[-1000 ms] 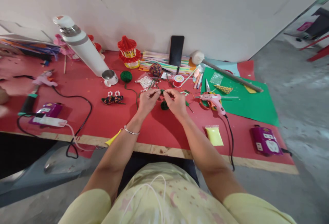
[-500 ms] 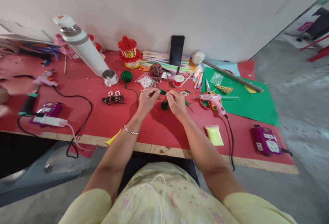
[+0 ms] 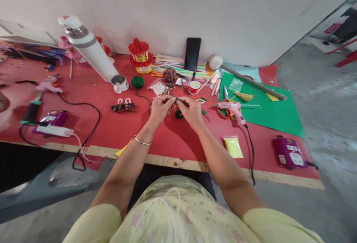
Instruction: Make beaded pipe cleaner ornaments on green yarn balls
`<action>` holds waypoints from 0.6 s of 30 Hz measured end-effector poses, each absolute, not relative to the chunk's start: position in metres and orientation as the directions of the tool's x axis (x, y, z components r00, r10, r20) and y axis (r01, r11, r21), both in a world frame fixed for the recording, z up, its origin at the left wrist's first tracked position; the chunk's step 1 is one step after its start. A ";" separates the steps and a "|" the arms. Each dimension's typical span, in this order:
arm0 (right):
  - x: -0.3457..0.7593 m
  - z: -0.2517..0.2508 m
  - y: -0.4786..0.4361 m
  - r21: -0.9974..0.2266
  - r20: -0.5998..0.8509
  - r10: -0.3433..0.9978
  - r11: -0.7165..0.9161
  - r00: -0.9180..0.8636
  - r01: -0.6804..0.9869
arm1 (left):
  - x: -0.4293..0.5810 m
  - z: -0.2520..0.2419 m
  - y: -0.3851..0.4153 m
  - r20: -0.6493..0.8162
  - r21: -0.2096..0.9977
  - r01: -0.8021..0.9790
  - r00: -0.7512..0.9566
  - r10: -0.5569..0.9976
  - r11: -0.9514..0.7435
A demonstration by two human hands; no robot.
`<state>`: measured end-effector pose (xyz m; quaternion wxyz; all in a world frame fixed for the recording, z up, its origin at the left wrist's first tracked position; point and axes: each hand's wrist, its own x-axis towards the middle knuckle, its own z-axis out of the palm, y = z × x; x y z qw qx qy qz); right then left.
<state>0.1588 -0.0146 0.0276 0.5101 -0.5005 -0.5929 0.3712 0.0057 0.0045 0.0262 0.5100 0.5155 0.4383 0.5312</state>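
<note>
My left hand point(image 3: 161, 108) and my right hand point(image 3: 192, 110) meet over the red table point(image 3: 119, 127), fingers pinched together on a thin green strand point(image 3: 176, 99) that runs between them. A small dark green yarn ball point(image 3: 179, 114) lies on the table just below the fingertips. A silver bangle sits on my left wrist. A larger green yarn ball point(image 3: 137, 82) rests further back, its strand trailing toward my left hand.
A pink glue gun point(image 3: 232, 108) with a black cord lies right of my hands, beside scissors and a green sheet point(image 3: 264, 111). A white bottle point(image 3: 87, 49), a cup, beads, a red spool point(image 3: 194, 86), a phone and power strips stand around.
My hands drew slightly apart, then closed together again on the green strand. Nothing else moved.
</note>
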 end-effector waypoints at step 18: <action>0.159 0.027 -0.014 -0.956 0.220 0.975 0.209 0.036 0.206 | 0.006 0.025 0.003 0.155 0.987 -0.062 0.084 0.984 -0.150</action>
